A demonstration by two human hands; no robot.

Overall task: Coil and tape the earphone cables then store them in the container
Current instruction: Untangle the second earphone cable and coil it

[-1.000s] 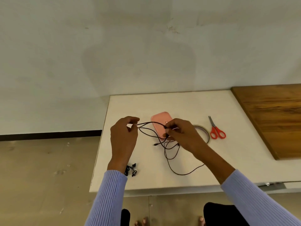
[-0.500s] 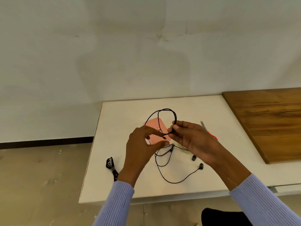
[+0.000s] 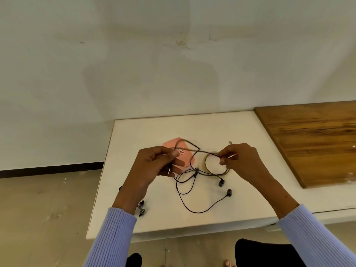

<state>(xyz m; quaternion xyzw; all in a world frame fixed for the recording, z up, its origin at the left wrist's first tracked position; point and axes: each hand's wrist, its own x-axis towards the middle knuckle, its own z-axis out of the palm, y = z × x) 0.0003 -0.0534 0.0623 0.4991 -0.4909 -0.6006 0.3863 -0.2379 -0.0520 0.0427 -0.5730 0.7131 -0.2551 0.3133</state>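
A black earphone cable point(image 3: 185, 197) is stretched between my hands above the white table point(image 3: 250, 205). My left hand point(image 3: 154, 166) grips one part of it, with the plug hanging below the fingers. My right hand point(image 3: 240, 160) pinches another part further right. The slack loops down onto the table, ending in two earbuds point(image 3: 225, 186). The pink container point(image 3: 187, 162) lies behind the cable, partly hidden by my left hand. A tape roll point(image 3: 207, 162) lies under my right hand. A second coiled earphone point(image 3: 141, 208) sits near my left wrist.
Scissors point(image 3: 230, 142) peek out just behind my right hand, mostly hidden. A brown wooden board point(image 3: 312, 139) covers the table's right side. The table's left edge drops to the floor, and a pale wall stands behind.
My hands have drawn apart, right hand moving right over the tape roll. The upright loop of cable has been pulled out into a flatter stretch between them.
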